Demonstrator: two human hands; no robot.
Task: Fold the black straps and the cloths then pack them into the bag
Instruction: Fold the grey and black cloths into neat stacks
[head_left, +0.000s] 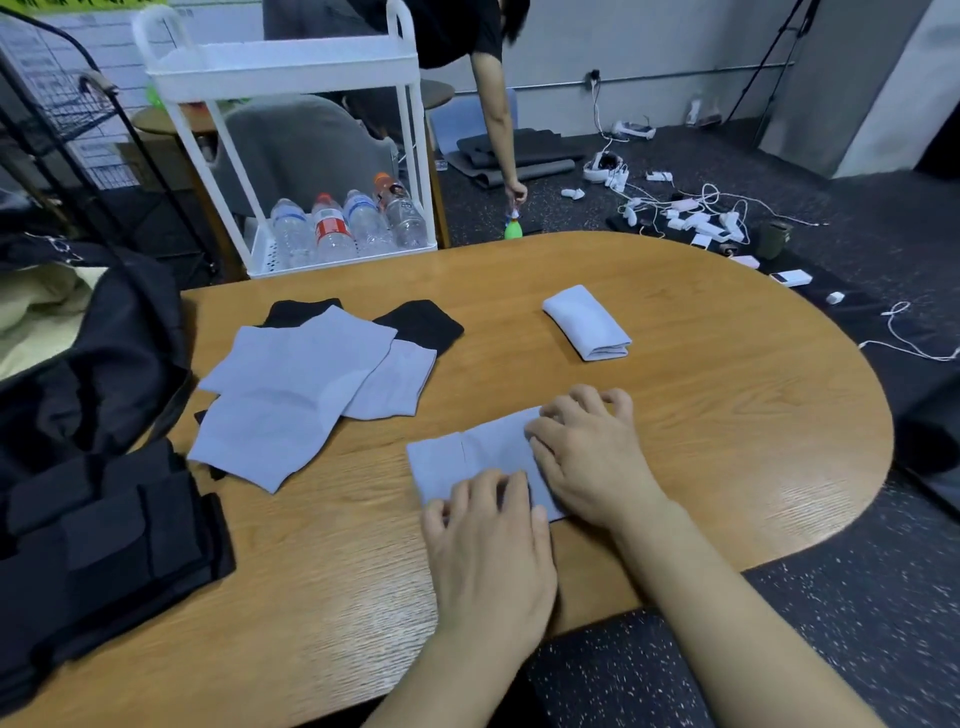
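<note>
Two hands on one pale blue half-folded cloth (470, 457) on the wooden tabletop (701, 415). Head view: left hand (488, 540) fingers curled, pressing its near edge; right hand (587, 457) fingers curled, pinching its right end. Long axis runs leftward from the right fingers.

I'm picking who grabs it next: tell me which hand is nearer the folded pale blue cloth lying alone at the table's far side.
Right. The right hand lies just below the folded pale blue cloth; the left hand sits lower and further left.
</note>
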